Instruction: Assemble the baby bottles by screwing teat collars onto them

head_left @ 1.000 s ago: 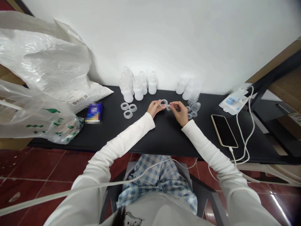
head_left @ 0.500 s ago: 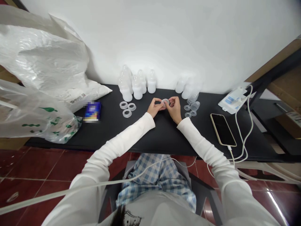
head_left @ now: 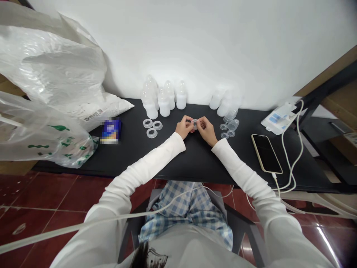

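My left hand (head_left: 184,127) and my right hand (head_left: 205,129) meet over the middle of the black table (head_left: 195,160). Both pinch one small clear plastic ring (head_left: 195,123) between their fingertips, with a smaller clear piece pressed into it. Three loose clear rings (head_left: 152,127) lie on the table to the left of my hands. A few small clear nipples and caps (head_left: 229,128) lie to the right. Several assembled translucent bottles (head_left: 163,98) stand at the back by the wall, and bare bottle bodies (head_left: 224,102) stand further right.
Large plastic bags (head_left: 47,93) cover the table's left end, with a small blue packet (head_left: 110,131) beside them. A phone (head_left: 266,148) on a white cable lies at the right, behind it a white charger pack (head_left: 277,118). A white wall runs behind.
My right hand has moved left and brought its small clear piece to the ring in my left hand. Both hands now close together on it.
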